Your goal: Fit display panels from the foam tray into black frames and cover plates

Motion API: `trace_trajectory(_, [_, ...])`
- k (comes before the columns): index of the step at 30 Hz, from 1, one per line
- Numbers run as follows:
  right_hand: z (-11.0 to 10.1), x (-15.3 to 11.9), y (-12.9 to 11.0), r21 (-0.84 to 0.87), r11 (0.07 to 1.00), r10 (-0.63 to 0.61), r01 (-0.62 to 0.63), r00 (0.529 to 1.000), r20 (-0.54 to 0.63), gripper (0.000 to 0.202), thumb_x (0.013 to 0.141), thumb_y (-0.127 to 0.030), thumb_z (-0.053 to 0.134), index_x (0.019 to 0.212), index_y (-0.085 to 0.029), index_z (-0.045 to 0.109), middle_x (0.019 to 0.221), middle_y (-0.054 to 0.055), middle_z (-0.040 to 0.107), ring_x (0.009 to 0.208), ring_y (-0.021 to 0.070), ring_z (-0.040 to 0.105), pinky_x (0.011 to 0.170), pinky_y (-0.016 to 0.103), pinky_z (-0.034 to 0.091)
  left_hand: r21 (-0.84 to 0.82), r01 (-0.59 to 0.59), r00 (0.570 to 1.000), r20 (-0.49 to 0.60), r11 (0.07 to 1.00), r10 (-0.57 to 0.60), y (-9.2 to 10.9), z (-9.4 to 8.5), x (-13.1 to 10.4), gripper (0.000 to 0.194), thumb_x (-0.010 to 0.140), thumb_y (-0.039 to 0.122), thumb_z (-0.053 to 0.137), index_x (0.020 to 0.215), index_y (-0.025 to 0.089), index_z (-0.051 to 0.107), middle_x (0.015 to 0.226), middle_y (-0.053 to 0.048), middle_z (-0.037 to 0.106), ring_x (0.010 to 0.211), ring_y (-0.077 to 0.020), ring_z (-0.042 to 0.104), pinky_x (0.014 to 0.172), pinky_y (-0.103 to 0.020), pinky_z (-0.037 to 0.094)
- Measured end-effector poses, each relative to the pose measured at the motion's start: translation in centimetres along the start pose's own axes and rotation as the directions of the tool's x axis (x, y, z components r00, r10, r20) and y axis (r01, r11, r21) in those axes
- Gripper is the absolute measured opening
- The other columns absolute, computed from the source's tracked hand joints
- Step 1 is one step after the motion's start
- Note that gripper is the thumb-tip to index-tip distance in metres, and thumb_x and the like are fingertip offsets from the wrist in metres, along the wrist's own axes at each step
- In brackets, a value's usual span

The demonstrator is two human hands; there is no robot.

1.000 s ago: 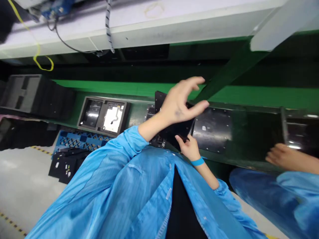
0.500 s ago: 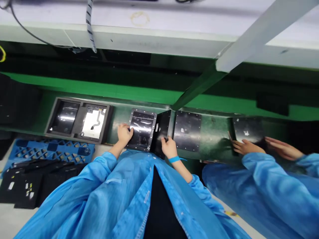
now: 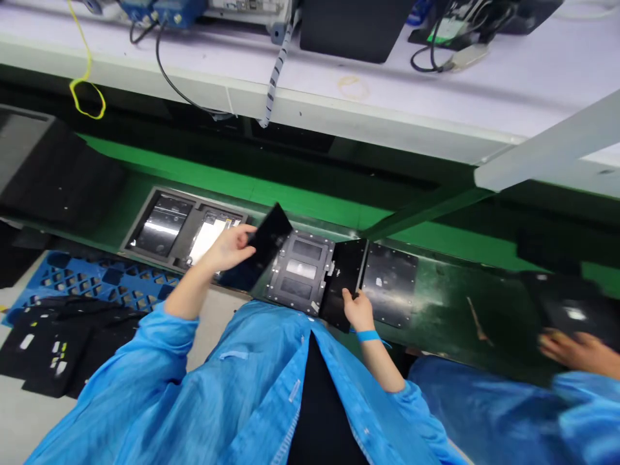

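Observation:
My left hand pinches a thin glossy black panel by its left edge and holds it tilted in the air. Just right of the panel lies an open black fixture with several rectangular recesses and small round dots along its rim. The fixture's black hinged lid stands raised at its right side. My right hand, a blue band at its wrist, grips the near edge of that lid. A flat black plate with dots along its edge lies right of the lid.
A grey foam tray at left holds a dark panel and a bright panel. Black flat pieces lie by a blue pallet. At right, a co-worker's hand touches a dark object. A white shelf overhangs the green bench.
My left hand has lifted the glossy panel off the fixture and moved it left, baring the recesses. My right hand stays on the lid. The co-worker's hand and dark piece have shifted right. The view has turned.

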State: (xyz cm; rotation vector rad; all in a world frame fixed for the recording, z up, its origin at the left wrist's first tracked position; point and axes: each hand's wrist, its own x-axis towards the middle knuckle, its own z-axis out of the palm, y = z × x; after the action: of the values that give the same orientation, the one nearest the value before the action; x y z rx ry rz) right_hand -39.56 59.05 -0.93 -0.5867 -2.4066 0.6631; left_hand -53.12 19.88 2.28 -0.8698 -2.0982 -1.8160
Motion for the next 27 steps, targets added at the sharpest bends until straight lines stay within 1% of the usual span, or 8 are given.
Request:
trace_trajectory(4, [0.5,-0.5,-0.8,-0.063,0.996,0.059,-0.061,0.998,-0.029,0.053,0.079,-0.059,0.042,0.097,-0.015,0.066,0.088,0.024,0.073,0.1,0.0416,0.069,0.082,0.047,0.054,0.403,0.1,0.928,-0.367,0.91,0.061,-2.8,-12.9,-1.8,0.046,0.076,0.025,0.065,0.122,0.018,0.068,0.067,0.004,0.048,0.061,-0.0143,0.049,0.063,-0.025,0.043])
trace_trajectory(6, [0.7,-0.6,-1.0,-0.064,0.995,0.078,-0.08,0.996,-0.039,0.053,0.08,-0.058,0.043,0.097,-0.014,0.067,0.09,0.024,0.073,0.101,0.0417,0.069,0.083,0.047,0.054,0.548,0.294,0.866,-0.499,0.783,0.024,-6.0,-15.9,-2.0,0.049,0.077,0.02,0.061,0.125,0.018,0.068,0.077,-0.001,0.056,0.072,-0.0191,0.057,0.072,-0.03,0.048])
trace_trajectory(8, [0.9,-0.6,-1.0,-0.057,0.995,0.085,-0.087,0.996,-0.039,0.051,0.081,-0.058,0.044,0.095,-0.015,0.068,0.089,0.023,0.073,0.102,0.0409,0.069,0.084,0.046,0.053,0.627,0.462,0.831,-0.554,0.627,-0.059,-9.7,-16.7,-1.7,0.053,0.079,0.016,0.057,0.131,0.018,0.067,0.096,-0.008,0.063,0.085,-0.0247,0.063,0.081,-0.035,0.051])
trace_trajectory(12, [1.3,-0.5,-1.2,-0.065,0.993,0.096,-0.1,0.994,-0.051,0.047,0.083,-0.059,0.049,0.091,-0.017,0.068,0.085,0.021,0.072,0.101,0.0395,0.068,0.085,0.045,0.053,0.695,0.555,0.83,-0.5,0.457,-0.247,-15.5,-15.1,-1.0,0.054,0.092,0.025,0.054,0.145,0.017,0.059,0.123,-0.019,0.061,0.1,-0.0322,0.065,0.088,-0.041,0.05])
trace_trajectory(17, [1.2,-2.0,-2.5,-0.022,0.996,0.087,-0.092,0.982,-0.168,0.065,0.081,-0.076,0.048,0.089,-0.015,0.069,0.069,0.016,0.067,0.083,0.0369,0.068,0.075,0.043,0.052,0.709,0.452,0.891,-0.388,0.541,-0.236,-18.6,-14.6,-0.5,0.051,0.099,0.033,0.047,0.146,0.016,0.059,0.111,-0.017,0.061,0.107,-0.0325,0.062,0.091,-0.04,0.049])
trace_trajectory(22, [-2.1,-7.5,-3.7,0.072,0.996,0.071,-0.053,0.956,-0.285,0.075,0.078,-0.087,0.049,0.085,-0.015,0.069,0.055,0.005,0.058,0.054,0.0229,0.055,0.058,0.035,0.046,0.6,0.443,0.866,-0.478,0.666,-0.145,-18.1,-14.7,0.9,0.038,0.093,0.025,0.052,0.124,0.012,0.071,0.1,-0.013,0.056,0.102,-0.0325,0.059,0.094,-0.047,0.049])
trace_trajectory(24, [-3.8,-9.7,-4.3,0.074,0.997,0.025,0.001,0.938,-0.346,0.069,0.08,-0.083,0.056,0.084,-0.015,0.069,0.062,0.006,0.061,0.057,0.0203,0.055,0.058,0.033,0.046,0.567,0.388,0.877,-0.47,0.727,-0.102,-16.3,-10.8,1.2,0.034,0.095,0.027,0.051,0.119,0.012,0.07,0.101,-0.012,0.058,0.1,-0.0293,0.06,0.094,-0.046,0.051])
trace_trajectory(27, [-4.4,-11.3,-5.2,0.161,0.984,-0.004,0.079,0.907,-0.42,0.062,0.08,-0.077,0.069,0.088,-0.015,0.07,0.079,0.009,0.069,0.07,0.0216,0.063,0.065,0.033,0.052,0.322,0.152,0.972,-0.22,0.934,-0.083,-11.8,0.3,0.1,0.036,0.098,0.04,0.056,0.123,0.016,0.066,0.096,-0.008,0.064,0.086,-0.0203,0.064,0.084,-0.035,0.056])
